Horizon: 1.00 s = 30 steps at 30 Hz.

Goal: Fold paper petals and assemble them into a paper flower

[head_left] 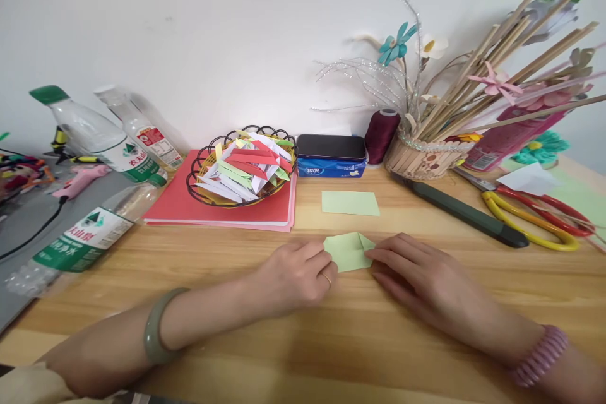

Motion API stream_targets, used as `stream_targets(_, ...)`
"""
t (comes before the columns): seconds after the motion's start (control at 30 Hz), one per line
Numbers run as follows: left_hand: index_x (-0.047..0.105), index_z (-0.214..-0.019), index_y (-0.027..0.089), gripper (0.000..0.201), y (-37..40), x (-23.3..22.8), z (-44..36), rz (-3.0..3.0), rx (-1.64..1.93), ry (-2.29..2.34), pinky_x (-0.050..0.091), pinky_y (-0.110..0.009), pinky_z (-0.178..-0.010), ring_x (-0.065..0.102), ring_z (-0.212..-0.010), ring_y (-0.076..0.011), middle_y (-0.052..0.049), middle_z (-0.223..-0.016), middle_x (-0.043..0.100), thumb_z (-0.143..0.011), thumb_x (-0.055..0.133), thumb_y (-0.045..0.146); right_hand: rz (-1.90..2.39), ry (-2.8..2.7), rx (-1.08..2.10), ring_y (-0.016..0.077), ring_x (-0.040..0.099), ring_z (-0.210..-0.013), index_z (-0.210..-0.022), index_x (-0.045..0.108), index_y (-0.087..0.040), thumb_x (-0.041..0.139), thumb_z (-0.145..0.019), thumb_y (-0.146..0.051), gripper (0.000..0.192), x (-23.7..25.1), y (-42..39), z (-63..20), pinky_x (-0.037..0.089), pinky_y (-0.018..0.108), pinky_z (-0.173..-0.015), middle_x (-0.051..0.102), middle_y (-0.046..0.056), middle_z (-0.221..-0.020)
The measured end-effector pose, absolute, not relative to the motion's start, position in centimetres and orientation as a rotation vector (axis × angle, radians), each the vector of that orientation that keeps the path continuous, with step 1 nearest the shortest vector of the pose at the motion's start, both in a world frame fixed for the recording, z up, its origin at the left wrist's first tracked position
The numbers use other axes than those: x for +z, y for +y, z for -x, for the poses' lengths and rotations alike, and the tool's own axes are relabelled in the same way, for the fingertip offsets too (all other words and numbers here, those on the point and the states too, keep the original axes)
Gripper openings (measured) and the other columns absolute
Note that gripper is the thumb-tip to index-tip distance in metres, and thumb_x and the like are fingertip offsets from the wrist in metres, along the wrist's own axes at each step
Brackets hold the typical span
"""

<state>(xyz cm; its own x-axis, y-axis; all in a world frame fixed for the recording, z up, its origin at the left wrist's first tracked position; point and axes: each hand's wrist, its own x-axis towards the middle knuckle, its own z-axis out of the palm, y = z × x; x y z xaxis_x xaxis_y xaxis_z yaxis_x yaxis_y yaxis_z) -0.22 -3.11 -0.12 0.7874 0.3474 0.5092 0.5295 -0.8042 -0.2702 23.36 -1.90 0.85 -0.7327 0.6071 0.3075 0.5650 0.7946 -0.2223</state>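
A small light-green paper (349,250), partly folded, lies on the wooden table (227,303) between my hands. My left hand (296,273) pinches its left edge with curled fingers; a ring is on one finger and a green bangle on the wrist. My right hand (419,274) presses flat on the paper's right edge, fingers stretched out; a pink coiled band circles that wrist. A second flat light-green paper (350,202) lies just behind, untouched.
A wire basket (241,167) of folded paper pieces sits on red sheets (180,205). Behind stand a tissue pack (331,156), a dark thread spool (381,134) and a stick holder (426,158) with paper flowers. A utility knife (466,213) and scissors (534,214) lie at right, plastic bottles (95,139) at left.
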Motion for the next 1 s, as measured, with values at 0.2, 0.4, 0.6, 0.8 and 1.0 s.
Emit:
stream_targets(0.2, 0.054, -0.07, 0.014, 0.015, -2.1, -0.7, 0.5, 2.633, -0.66, -0.709, 0.048, -0.024, -0.063, 0.056, -0.064, -0.0116, -0.001, -0.064, 0.059, -0.083, 0.047, 0.009, 0.859, -2.658, 0.273, 0.0166, 0.054, -0.079, -0.094, 0.059, -0.016, 0.043, -0.089, -0.019, 0.018, 1.1, -0.9, -23.2, 0.048, 0.032, -0.068, 0.058, 0.007, -0.086)
stream_targets(0.4, 0.055, -0.069, 0.014, 0.015, -1.7, -0.5, 0.0, 2.704, -0.811, -0.895, 0.048, -0.02, -0.062, 0.057, -0.065, -0.0101, -0.001, -0.067, 0.061, -0.079, 0.046, 0.008, 0.782, -2.652, 0.255, 0.0156, 0.053, -0.079, -0.092, 0.06, -0.017, 0.042, -0.09, -0.018, 0.018, 0.8, -0.1, -23.4, 0.047, 0.03, -0.068, 0.058, 0.007, -0.086)
stream_targets(0.6, 0.057, -0.07, 0.014, 0.01, -2.0, -0.6, -0.4, 2.815, -0.765, -1.115, 0.048, -0.026, -0.064, 0.057, -0.072, -0.0158, -0.004, -0.071, 0.062, -0.077, 0.05, 0.016, 0.841, -2.639, 0.312, 0.0158, 0.052, -0.075, -0.085, 0.06, -0.018, 0.039, -0.091, -0.021, 0.022, 0.5, 0.1, -23.4, 0.045, 0.03, -0.065, 0.058, 0.006, -0.082)
stream_targets(0.8, 0.06, -0.077, 0.016, 0.009, -1.7, 0.0, -0.1, 2.997, -0.871, -1.48, 0.045, -0.027, -0.068, 0.055, -0.075, -0.0142, -0.002, -0.078, 0.063, -0.082, 0.055, 0.022, 1.097, -2.418, 0.71, 0.0165, 0.053, -0.081, -0.081, 0.059, -0.02, 0.044, -0.089, -0.026, 0.018, 0.2, -0.1, -23.1, 0.046, 0.031, -0.07, 0.057, 0.005, -0.084)
stream_targets(1.0, 0.06, -0.075, 0.016, 0.006, -1.8, 0.5, -0.4, 3.069, -0.871, -1.793, 0.043, -0.027, -0.071, 0.054, -0.08, -0.0139, -0.002, -0.085, 0.059, -0.08, 0.058, 0.02, 1.3, -2.318, 0.806, 0.0172, 0.053, -0.078, -0.076, 0.056, -0.021, 0.044, -0.089, -0.03, 0.02, -0.2, -0.1, -22.9, 0.045, 0.033, -0.069, 0.054, 0.004, -0.08)
